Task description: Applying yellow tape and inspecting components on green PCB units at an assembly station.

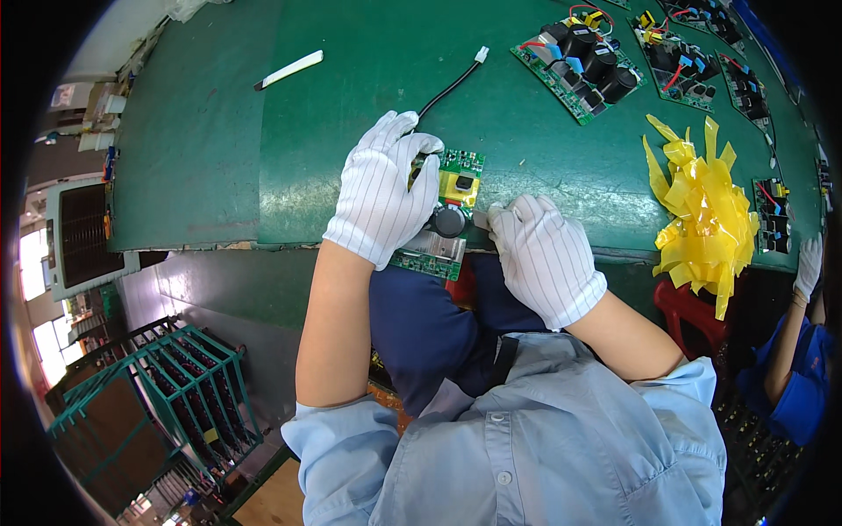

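Note:
A green circuit board (472,162) lies at the table's near edge, with a black round component and yellow tape on it. My left hand (381,193), in a white striped glove, grips the board's left side and covers part of it. My right hand (542,259), gloved alike, is curled just right of the board. From its fingers a small flat grey piece (481,219) sticks out toward the board; its kind cannot be made out. Beyond my left hand a black cable (452,86) with a white connector stretches away; its near end is hidden.
A white-handled cutter (291,70) lies far left on the green table (193,149). Several circuit boards (583,70) stand at the far right. Yellow tape strips (706,210) hang in a bunch over the right edge. Another person's gloved hand (809,263) is at far right; a green rack (189,386) stands lower left.

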Demonstrator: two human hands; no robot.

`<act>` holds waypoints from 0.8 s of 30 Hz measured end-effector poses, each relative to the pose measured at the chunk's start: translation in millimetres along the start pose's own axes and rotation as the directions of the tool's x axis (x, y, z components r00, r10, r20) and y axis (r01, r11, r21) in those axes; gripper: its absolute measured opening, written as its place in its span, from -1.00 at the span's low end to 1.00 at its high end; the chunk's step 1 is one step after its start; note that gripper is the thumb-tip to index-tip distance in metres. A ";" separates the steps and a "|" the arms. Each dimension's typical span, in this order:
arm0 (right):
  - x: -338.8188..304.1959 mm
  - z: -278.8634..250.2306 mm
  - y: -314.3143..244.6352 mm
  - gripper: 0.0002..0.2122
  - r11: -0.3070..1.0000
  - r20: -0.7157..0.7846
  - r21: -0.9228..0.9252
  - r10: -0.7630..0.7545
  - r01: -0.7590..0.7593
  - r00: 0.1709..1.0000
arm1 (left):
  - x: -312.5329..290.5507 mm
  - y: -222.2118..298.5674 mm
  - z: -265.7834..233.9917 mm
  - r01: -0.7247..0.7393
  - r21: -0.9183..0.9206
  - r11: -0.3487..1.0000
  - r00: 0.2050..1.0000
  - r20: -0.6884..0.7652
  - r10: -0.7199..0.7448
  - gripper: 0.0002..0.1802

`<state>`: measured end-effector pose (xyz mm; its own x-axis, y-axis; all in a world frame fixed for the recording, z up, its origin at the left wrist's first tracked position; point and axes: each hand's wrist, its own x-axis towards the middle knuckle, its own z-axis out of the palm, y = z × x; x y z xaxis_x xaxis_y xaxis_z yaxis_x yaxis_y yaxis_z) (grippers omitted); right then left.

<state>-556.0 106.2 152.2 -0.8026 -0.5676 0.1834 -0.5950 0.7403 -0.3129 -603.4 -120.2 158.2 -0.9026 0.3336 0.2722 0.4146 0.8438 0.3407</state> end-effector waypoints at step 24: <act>-1.3 -0.8 -3.1 -0.79 0.989 -0.024 0.112 0.096 -0.093 0.995 | 2.3 -0.6 3.2 0.050 -0.020 0.999 0.999 0.022 -0.050 -0.74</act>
<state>-553.2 105.0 153.7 -0.8568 -0.4850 0.1751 -0.5096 0.7448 -0.4309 -606.1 -118.6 155.7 -0.9244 0.3000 0.2353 0.3709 0.8510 0.3718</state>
